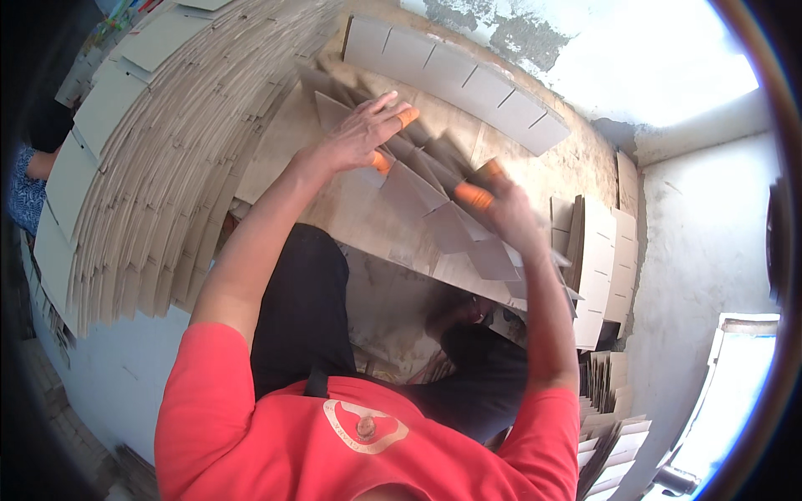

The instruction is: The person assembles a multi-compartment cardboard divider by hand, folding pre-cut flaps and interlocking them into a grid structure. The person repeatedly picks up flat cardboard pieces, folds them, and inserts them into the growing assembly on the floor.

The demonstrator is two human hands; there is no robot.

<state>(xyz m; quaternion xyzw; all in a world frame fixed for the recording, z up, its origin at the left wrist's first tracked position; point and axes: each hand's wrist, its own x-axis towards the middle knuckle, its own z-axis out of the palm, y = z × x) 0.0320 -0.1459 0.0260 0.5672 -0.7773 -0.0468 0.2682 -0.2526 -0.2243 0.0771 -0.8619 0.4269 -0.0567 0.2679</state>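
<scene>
A partly interlocked grid of grey-brown slotted cardboard divider strips (451, 227) stands slantwise across the wooden work board. My left hand (355, 138) lies over its far left part, fingers stretched out and thumb apart, touching or just above the strips. Orange wraps cover its thumb and a finger. My right hand (511, 213) is at the right part of the divider, thumb and finger wrapped in orange too. Motion blurs it, so its grip on the strips is unclear. Some strips near both hands are also smeared.
A long slotted cardboard strip stack (451, 75) lies at the board's (276, 159) back edge. Tall piles of cardboard sheets (167, 167) rise at left. More slotted strips (595, 267) stand at right by the wall (693, 234). Folded dividers (614, 455) sit lower right. Another person's arm (40, 165) shows far left.
</scene>
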